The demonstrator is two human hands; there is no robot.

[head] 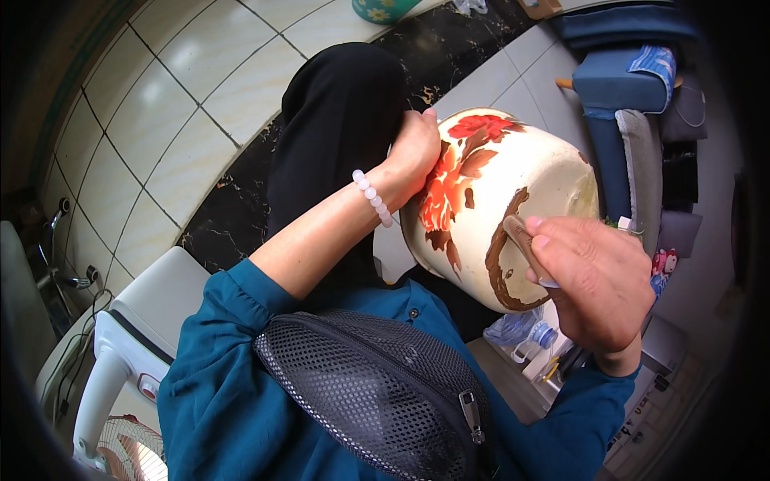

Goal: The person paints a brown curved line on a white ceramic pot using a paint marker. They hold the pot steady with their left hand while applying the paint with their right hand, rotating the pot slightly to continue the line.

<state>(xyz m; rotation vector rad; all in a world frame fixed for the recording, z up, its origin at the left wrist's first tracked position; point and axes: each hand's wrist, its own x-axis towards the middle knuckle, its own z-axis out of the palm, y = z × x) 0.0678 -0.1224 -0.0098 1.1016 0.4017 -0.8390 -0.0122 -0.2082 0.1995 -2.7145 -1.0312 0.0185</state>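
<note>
A cream enamel pot (pixel 529 159) with red flowers and brown leaves lies tilted on its side over my lap. My left hand (pixel 415 150) holds it by the rim, its fingers mostly hidden behind the edge. A ragged curved band of brown paste (pixel 498 258) runs across the lower wall of the pot. Pinched between the thumb and fingers of my right hand (pixel 592 276) is a short brown stick (pixel 523 240), seemingly in a clear wrapper. Its blunt tip is at the band; whether it touches the surface I cannot tell.
A black mesh pouch (pixel 373 385) hangs at my front. Right of my lap, a plastic bottle (pixel 541 335) stands among small items. A white fan (pixel 120 361) is at lower left, a blue chair (pixel 622 81) at upper right. A green bucket (pixel 385 11) stands on the tiles.
</note>
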